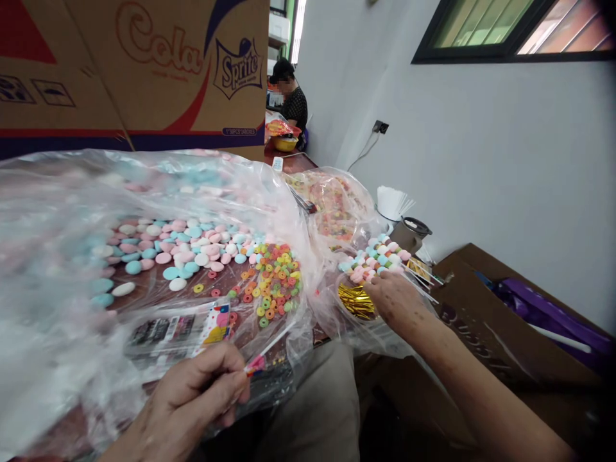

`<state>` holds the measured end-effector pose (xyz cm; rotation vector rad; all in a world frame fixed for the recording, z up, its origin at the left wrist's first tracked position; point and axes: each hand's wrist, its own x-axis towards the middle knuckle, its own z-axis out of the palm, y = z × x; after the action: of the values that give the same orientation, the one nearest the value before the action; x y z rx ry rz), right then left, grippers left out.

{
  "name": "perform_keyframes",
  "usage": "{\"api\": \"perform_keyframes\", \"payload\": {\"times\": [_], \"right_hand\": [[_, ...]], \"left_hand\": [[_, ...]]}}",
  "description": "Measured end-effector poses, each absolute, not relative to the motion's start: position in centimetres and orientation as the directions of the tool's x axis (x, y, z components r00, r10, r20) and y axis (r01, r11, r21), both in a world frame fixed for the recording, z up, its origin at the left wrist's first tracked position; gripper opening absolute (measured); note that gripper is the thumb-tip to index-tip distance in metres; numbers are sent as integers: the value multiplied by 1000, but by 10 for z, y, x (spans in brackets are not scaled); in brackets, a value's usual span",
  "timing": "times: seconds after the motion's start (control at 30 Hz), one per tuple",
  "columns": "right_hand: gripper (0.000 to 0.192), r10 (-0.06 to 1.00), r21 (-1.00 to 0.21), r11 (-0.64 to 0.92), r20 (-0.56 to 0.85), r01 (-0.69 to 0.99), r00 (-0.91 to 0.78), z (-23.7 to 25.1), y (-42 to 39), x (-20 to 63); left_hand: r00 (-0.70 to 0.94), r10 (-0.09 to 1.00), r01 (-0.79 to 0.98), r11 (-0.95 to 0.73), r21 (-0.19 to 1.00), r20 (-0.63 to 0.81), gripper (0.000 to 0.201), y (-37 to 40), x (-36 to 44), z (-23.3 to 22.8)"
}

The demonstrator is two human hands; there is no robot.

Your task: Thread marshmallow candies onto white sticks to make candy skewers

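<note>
Plastic-sleeved stick (264, 355), left hand (192, 398) (pinching)

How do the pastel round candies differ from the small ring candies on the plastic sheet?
The pastel round candies are solid discs in pink, blue and white; the ring candies have holes and come in bright orange, green, yellow and red. The discs are larger and spread wider; the rings sit in a tighter heap. Both lie loose on the clear plastic sheet.

Single head-worn view, looking forward and down from close above the surface (144, 292), tilted; near edge by the lap, hands in the foreground, far wall (481, 160) beyond.
</note>
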<state>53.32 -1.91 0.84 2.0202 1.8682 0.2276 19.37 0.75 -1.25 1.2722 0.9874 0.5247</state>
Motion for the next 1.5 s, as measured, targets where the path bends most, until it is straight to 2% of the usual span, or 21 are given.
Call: {"api": "perform_keyframes", "payload": {"times": [0.13, 0.2, 0.27, 0.33, 0.4, 0.53, 0.67, 0.83, 0.9, 0.93, 1.0, 1.07, 1.1, 1.17, 1.23, 1.3, 1.4, 1.5], "right_hand": [[24, 987, 331, -54, -126, 942, 101, 29, -27, 538], [25, 995, 222, -49, -78, 974, 68, 33, -32, 532], [23, 997, -62, -3, 75, 998, 8, 30, -35, 514], [20, 967, -417, 128, 254, 900, -20, 21, -36, 486], [18, 954, -614, 230, 297, 755, -49, 10, -34, 454], [18, 970, -796, 236, 228, 557, -86, -5, -29, 407], [23, 983, -865, 182, 156, 468, -94, -10, -23, 393], [28, 985, -868, 172, 154, 466, -77, -13, -20, 384], [27, 973, -813, 228, 215, 536, -86, -17, -20, 380], [27, 952, -748, 291, 289, 596, -102, -19, -20, 378], [27, 845, -498, 460, 500, 736, -189, -24, -21, 377], [28, 667, -167, 582, 657, 796, -351, -27, -20, 379], [29, 588, -32, 618, 682, 786, -434, -27, -19, 381], [32, 475, 120, 684, 675, 720, -565, -24, -17, 388], [34, 400, 170, 756, 645, 633, -651, -18, -14, 394], [34, 363, 171, 813, 600, 557, -713, -12, -13, 397], [28, 421, 81, 860, 442, 503, -792, -3, -13, 395], [24, 464, 6, 872, 309, 489, -831, 3, -17, 391]], "left_hand": [[487, 788, 69, 394, 916, -376, 28, 5, 200, -8], [500, 768, -7, 466, 885, -400, 27, 4, 205, -5], [543, 738, -84, 521, 849, -400, 28, 2, 213, -4], [597, 708, -153, 561, 814, -376, 30, 1, 221, -4], [627, 692, -207, 591, 780, -358, 31, 1, 229, -7], [572, 731, -280, 600, 749, -372, 30, 3, 234, -14], [504, 783, -316, 560, 766, -365, 30, 5, 230, -19], [438, 831, -374, 516, 770, -343, 31, 3, 227, -25], [398, 857, -376, 478, 794, -327, 28, 3, 228, -28], [378, 871, -369, 454, 811, -315, 26, 4, 228, -30], [352, 889, -340, 412, 846, -292, 22, 6, 228, -33], [348, 891, -290, 399, 870, -292, 21, 11, 227, -34], [362, 879, -251, 412, 876, -309, 21, 14, 226, -33], [427, 827, -156, 467, 870, -367, 20, 21, 221, -30], [527, 728, -41, 537, 842, -439, 17, 28, 215, -26], [626, 598, 89, 582, 809, -500, 13, 34, 210, -22], [720, 423, 271, 557, 785, -549, 10, 40, 205, -17], [756, 336, 381, 472, 795, -561, 7, 42, 206, -10]]}}
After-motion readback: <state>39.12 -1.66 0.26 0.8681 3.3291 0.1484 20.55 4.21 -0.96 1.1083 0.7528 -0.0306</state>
